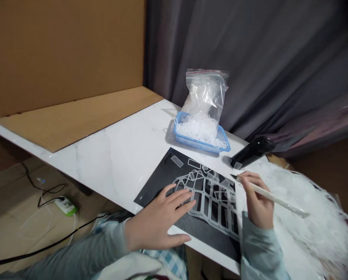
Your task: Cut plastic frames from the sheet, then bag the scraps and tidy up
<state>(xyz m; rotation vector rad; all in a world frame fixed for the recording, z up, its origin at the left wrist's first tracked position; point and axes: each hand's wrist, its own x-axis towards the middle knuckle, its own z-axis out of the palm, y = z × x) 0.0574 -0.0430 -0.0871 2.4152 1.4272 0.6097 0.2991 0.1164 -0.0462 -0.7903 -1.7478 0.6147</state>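
Note:
My left hand [165, 217] lies with fingers spread over the black mat [156, 186], its fingertips on or just above the left end of a translucent plastic lattice [204, 198]. Several small clear rectangular frames and pieces sit on and around that lattice. My right hand [258, 200] is closed round a slim white pen-like tool [278, 200] with a dark pointed tip. The tip points left, near the mat's right edge. Whether it touches anything I cannot tell.
A blue basket [201, 146] holding white plastic pieces and a clear zip bag [205, 93] stands behind the mat. Right of it lies a black cylindrical object [251, 151]. A large heap of white stringy plastic [316, 217] covers the right side. Cardboard [83, 116] lines the left.

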